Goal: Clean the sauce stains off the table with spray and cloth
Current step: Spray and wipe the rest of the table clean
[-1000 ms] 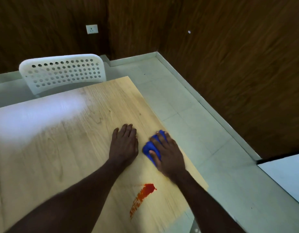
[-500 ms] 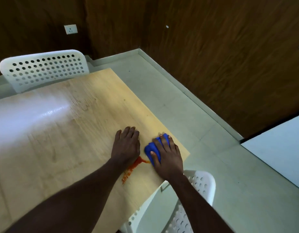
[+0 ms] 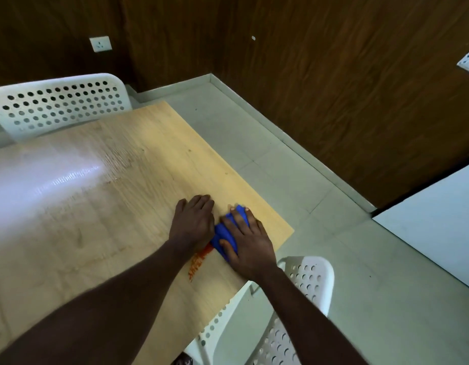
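Pressing down on a crumpled bright-blue cloth (image 3: pixel 224 234), the right hand (image 3: pixel 250 245) lies palm-down with its fingers spread over the fabric, pinning it flat against the light wood-grain table (image 3: pixel 128 180) rather than closing around it. The cloth bulges out from under the thumb side of that hand and touches the left hand (image 3: pixel 192 222), which rests just beside it, open and flat on the tabletop with fingers together and pointing away from the person. Both bare forearms reach in from the near edge of the view.

A streaky orange-red sauce stain (image 3: pixel 199 262) shows on the wood just below the cloth, in the gap between the two wrists; its upper end meets the cloth's lower edge and its lower end trails toward the person. The cloth and stain sit near the table's right-hand corner, close to the edge beside the right hand.

Beyond the left hand, across the table, stands a white perforated plastic chair (image 3: pixel 62 104) pushed up to the far edge. A second white perforated chair (image 3: pixel 304 285) sits under the right forearm, partly tucked below the near corner. A bright glare covers the tabletop well to the left of the hands. Pale tiled floor (image 3: pixel 294 185) and dark wood-panelled walls (image 3: pixel 333 88) lie to the right.
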